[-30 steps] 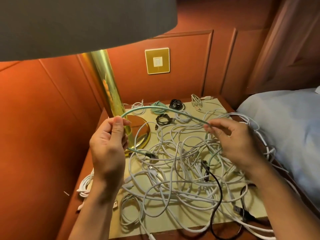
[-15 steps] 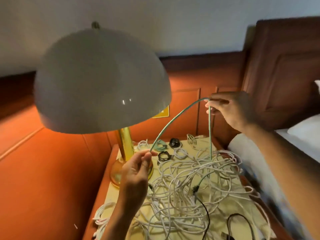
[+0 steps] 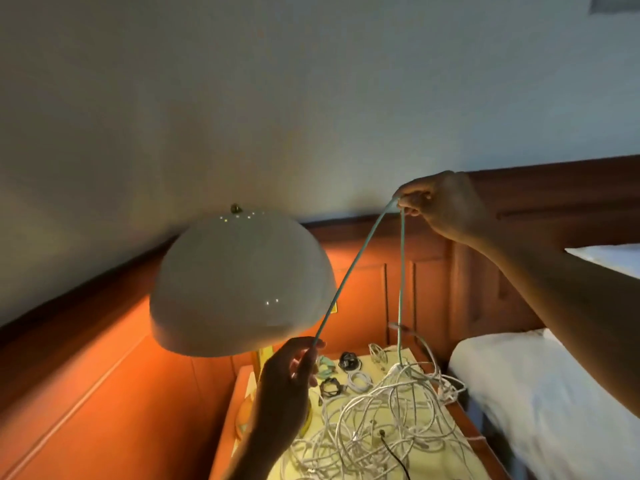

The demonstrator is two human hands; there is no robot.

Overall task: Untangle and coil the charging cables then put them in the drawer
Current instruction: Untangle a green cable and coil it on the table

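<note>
A teal cable runs taut between my two hands. My right hand pinches it high up, in front of the wall, and from there a second strand drops straight down into the tangle of white cables on the nightstand. My left hand grips the cable's lower end just above the nightstand's left side. A black cable lies in the tangle. Several small coiled cables, black, white and teal, sit at the back of the nightstand. No drawer is visible.
A lit lamp with a white dome shade hangs over the nightstand's left side, close to my left hand. A bed with white sheets borders the right. Wood panelling stands behind.
My right hand has lifted the teal cable far above the nightstand, drawing it out of the tangle. My left hand stays low. My view has tilted upward.
</note>
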